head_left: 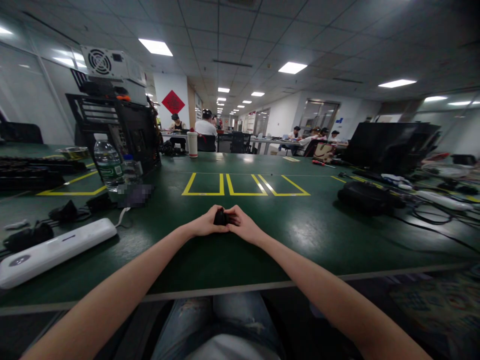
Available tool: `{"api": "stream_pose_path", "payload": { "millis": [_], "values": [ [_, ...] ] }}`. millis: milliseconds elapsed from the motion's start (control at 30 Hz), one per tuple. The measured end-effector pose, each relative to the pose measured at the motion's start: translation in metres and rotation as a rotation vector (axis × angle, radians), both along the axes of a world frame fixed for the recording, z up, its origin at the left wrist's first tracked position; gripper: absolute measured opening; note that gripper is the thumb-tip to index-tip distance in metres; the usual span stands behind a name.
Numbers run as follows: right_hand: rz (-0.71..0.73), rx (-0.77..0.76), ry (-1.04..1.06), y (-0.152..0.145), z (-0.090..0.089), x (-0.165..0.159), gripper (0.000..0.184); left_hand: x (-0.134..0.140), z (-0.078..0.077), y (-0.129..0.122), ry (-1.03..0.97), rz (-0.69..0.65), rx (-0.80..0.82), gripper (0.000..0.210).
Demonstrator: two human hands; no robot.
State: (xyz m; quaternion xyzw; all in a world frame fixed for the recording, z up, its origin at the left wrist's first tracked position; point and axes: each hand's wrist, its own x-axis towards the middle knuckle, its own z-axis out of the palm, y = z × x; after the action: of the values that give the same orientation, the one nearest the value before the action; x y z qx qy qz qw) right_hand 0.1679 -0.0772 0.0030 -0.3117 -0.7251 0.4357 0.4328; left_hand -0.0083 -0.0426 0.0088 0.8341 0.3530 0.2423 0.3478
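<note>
Both hands meet around a small black rounded object (220,217) just above or on the green table (247,260); its kind is not clear. My left hand (205,223) is closed round its left side, thumb towards me. From the other side, my right hand (243,224) has its fingers curled against the object's right edge. The fingertips of the two hands touch or nearly touch, and they hide part of the object. Beyond the hands, yellow tape outlines (247,193) mark the tabletop.
Left: a white power strip (60,250), a water bottle (108,165) and an open computer case (131,130). Right: a black pouch-like item (365,197), loose cables (431,217) and a dark monitor (390,147). A cup (192,144) stands at the far edge. People sit at distant tables.
</note>
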Motion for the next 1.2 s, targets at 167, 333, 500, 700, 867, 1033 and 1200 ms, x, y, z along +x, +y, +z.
{"api": "stream_pose_path", "payload": {
  "millis": [167,333,500,700,867,1033,1200],
  "values": [
    [-0.058,0.006,-0.012,-0.0019,0.0037,-0.0005,0.023,0.0000,-0.0002,0.0006,0.002,-0.008,0.004,0.061],
    [-0.065,0.006,-0.035,-0.0018,0.0042,0.0000,0.022,-0.0010,-0.0009,0.0016,0.021,0.004,-0.002,0.061],
    [-0.089,0.010,-0.055,-0.0021,0.0057,0.0001,0.028,-0.0012,-0.0026,0.0026,0.037,0.021,0.025,0.063],
    [-0.044,0.022,-0.051,-0.0042,0.0036,0.0017,0.031,-0.0013,-0.0035,0.0034,0.025,0.015,0.002,0.065],
    [-0.049,0.031,-0.056,-0.0044,0.0032,0.0013,0.024,-0.0014,-0.0023,0.0025,0.026,0.008,-0.004,0.066],
    [-0.125,0.081,-0.103,-0.0030,0.0041,-0.0009,0.021,-0.0005,-0.0022,0.0024,0.039,0.028,-0.008,0.067],
    [-0.231,0.299,-0.301,-0.0079,0.0025,-0.0022,0.033,-0.0004,-0.0016,0.0025,0.026,0.008,-0.023,0.065]
  ]
}}
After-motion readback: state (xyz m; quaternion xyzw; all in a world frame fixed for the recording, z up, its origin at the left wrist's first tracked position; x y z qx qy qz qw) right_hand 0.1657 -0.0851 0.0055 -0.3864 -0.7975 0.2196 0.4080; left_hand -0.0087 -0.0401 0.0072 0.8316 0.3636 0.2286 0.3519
